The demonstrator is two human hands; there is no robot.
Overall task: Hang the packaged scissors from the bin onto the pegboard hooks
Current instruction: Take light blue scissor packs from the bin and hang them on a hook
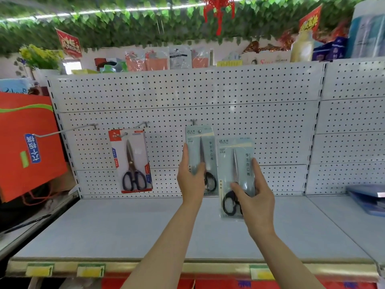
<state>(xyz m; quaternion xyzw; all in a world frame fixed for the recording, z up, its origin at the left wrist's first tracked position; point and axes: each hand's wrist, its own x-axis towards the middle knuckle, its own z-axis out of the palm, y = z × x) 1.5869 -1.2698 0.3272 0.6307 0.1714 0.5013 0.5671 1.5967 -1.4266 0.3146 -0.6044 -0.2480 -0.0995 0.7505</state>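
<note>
Your left hand (190,178) holds a pack (201,142) made of matt, pale blue card under clear, shiny plastic. The pack (237,155) in your right hand (255,202) is the same, and its plastic is crinkly at the bottom. Both hold scissors with shiny metal blades and smooth black plastic handles. The red pack (133,161) has a glossy card back and a clear plastic front. The pegboard (250,101) is white painted metal, smooth and full of little holes. The hooks (66,130) are bare grey metal wire. The shelf (125,228) looks smooth and matt. Its front edge (198,266) is shiny gold metal with paper tags (90,271).
</note>
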